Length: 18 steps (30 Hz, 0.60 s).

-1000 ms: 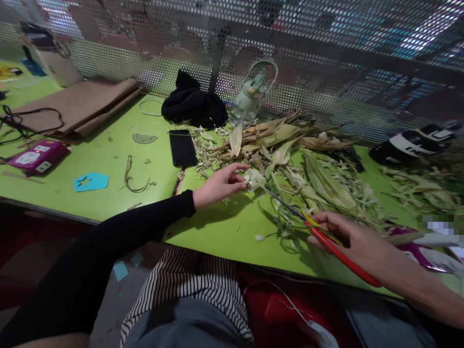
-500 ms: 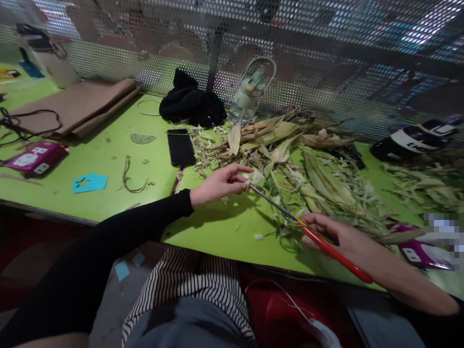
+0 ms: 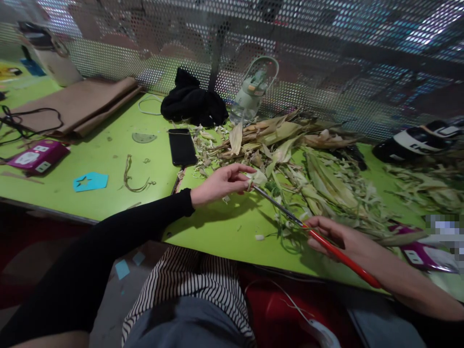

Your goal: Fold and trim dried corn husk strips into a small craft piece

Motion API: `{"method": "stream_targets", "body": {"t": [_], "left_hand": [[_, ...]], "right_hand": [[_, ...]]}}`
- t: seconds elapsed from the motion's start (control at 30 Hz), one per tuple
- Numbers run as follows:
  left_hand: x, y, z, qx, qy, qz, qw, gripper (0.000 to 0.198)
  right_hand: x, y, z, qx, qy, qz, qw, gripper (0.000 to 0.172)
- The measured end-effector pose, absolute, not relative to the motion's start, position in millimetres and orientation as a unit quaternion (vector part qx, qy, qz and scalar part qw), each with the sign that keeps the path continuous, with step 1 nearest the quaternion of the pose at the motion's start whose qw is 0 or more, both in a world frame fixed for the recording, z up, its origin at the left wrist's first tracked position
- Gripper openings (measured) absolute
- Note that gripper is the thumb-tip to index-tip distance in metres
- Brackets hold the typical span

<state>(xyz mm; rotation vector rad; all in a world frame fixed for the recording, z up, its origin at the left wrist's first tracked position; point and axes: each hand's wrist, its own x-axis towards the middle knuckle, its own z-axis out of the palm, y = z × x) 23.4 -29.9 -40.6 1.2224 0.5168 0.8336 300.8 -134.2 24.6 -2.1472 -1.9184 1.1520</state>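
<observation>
Husk piece (image 3: pixel 258 178), pale and small, sits pinched between the left hand's (image 3: pixel 221 184) fingertips at table centre. Green table (image 3: pixel 108 159) carries a wide heap of corn husks (image 3: pixel 311 164) from 12 to 3 o'clock of that hand, crowding the work spot. Black cloth (image 3: pixel 194 104) and water bottle (image 3: pixel 252 92) stand at 12 o'clock; black phone (image 3: pixel 182 146) lies at 10 o'clock. Right hand (image 3: pixel 344 241), at 4 o'clock, grips red-handled scissors (image 3: pixel 311 231), blade tip touching the husk piece.
</observation>
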Motion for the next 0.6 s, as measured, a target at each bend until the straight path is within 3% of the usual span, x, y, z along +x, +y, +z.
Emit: {"method": "stream_targets", "body": {"t": [0.23,0.53,0.6], "left_hand": [[24.2,-31.3,-41.5,0.557,0.217,0.358,0.717,0.03],[25.4,-32.3,-42.6,0.574,0.216,0.364,0.701,0.032],[25.2,-32.3,-42.0,0.574,0.217,0.365,0.7,0.032]], "right_hand": [[306.5,-134.4,15.0,-0.674,-0.615,0.409,0.024,0.04],[296.0,-136.4,19.2,-0.688,-0.594,0.416,0.026,0.048],[291.6,-139.5,18.9,-0.704,-0.607,0.368,0.036,0.051]]}}
